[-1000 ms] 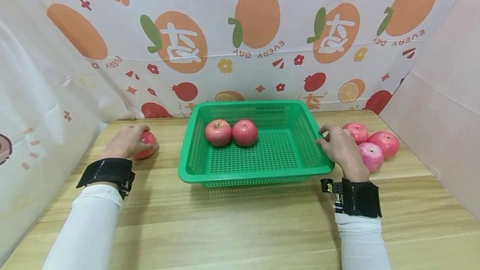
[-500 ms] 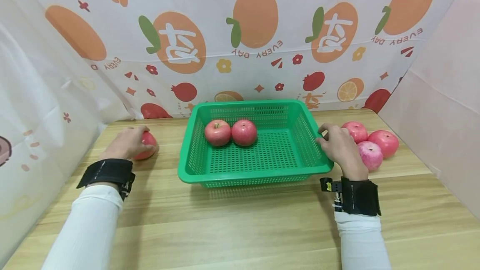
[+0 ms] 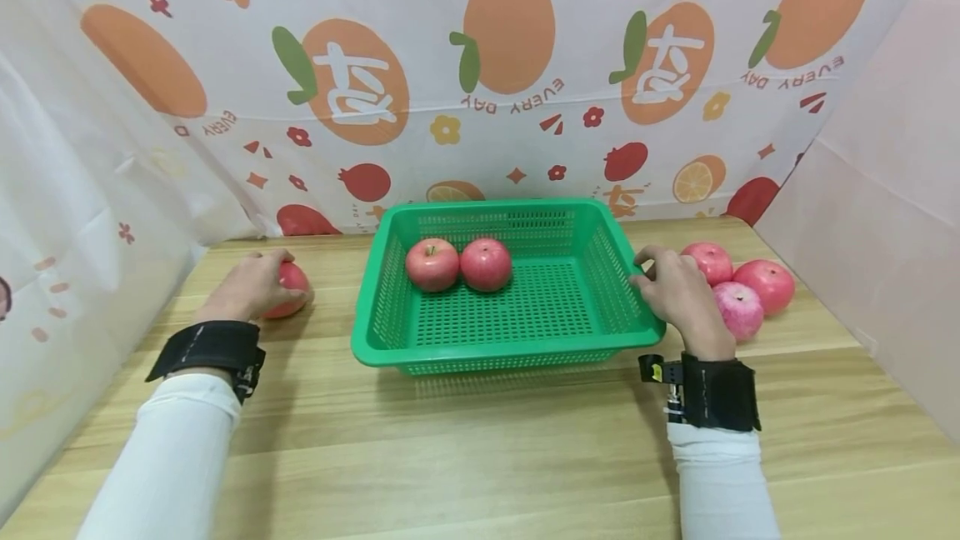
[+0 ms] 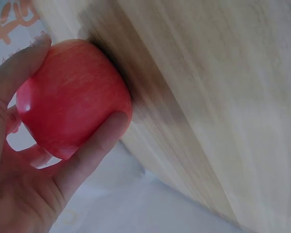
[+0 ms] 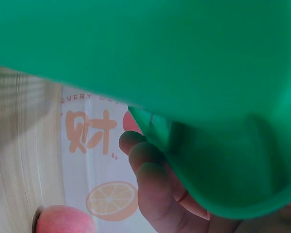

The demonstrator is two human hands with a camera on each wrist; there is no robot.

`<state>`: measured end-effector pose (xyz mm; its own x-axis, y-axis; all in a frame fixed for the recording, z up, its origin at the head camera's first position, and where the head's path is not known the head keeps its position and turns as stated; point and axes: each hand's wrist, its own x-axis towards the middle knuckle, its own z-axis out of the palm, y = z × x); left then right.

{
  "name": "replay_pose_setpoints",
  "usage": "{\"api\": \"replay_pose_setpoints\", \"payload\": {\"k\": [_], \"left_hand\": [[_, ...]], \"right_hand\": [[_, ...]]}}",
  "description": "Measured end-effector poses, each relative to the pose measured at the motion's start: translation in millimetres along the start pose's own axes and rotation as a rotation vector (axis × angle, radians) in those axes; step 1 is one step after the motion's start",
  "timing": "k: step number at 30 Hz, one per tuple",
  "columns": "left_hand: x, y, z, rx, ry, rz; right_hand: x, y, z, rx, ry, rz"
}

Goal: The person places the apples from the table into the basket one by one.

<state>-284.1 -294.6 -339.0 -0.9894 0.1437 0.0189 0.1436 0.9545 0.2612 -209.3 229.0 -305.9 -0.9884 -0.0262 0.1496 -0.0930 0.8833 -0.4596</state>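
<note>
Wooden table [image 3: 465, 465], left hand [image 3: 243, 286] curved round apple [image 4: 77, 97], right hand [image 3: 684, 300] gripping basket [image 3: 495, 354]

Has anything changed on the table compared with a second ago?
Nothing visibly; only the head view has shifted slightly. The left hand still holds the left apple, and the right hand still grips the green basket. Two apples remain inside, three apples outside.

Curtained-off tabletop workspace; fruit-print cloth [image 3: 510, 32] behind a wood-grain table [image 3: 465, 457]
</note>
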Motion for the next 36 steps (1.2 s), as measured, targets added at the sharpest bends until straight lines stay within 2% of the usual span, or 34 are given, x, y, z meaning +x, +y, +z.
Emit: {"api": "replay_pose_setpoints", "payload": {"k": [4, 10, 17, 22, 25, 30, 33, 36], "left_hand": [[-0.8, -1.7, -1.1, -0.010, -0.007, -0.007], [-2.2, -2.3, -4.4, -0.008, -0.033, -0.021], [-3.4, -8.3, -1.8, -0.024, 0.001, 0.025], [-3.7, -11.3, -1.8, -0.028, -0.004, 0.039], [-1.0, -7.3, -5.1, -0.014, 0.020, 0.076], [4.6, 2.2, -13.6, 0.022, 0.120, 0.169], [6.4, 7.6, -17.7, 0.026, 0.138, 0.181], [7.3, 13.0, -21.2, 0.019, 0.114, 0.161]], "right_hand": [[1, -2, -1, 0.005, 0.007, -0.015], [0, -3, -2, 0.011, -0.016, 0.007], [0, -4, 0, 0.016, -0.008, -0.001], [0, -4, 2, 0.021, -0.012, -0.005], [0, -3, 3, 0.021, -0.008, -0.005], [-2, -1, 2, 0.022, -0.009, 0.002], [-2, 0, 1, 0.025, -0.015, 0.008], [-1, 0, 0, 0.029, -0.013, 0.008]]}}
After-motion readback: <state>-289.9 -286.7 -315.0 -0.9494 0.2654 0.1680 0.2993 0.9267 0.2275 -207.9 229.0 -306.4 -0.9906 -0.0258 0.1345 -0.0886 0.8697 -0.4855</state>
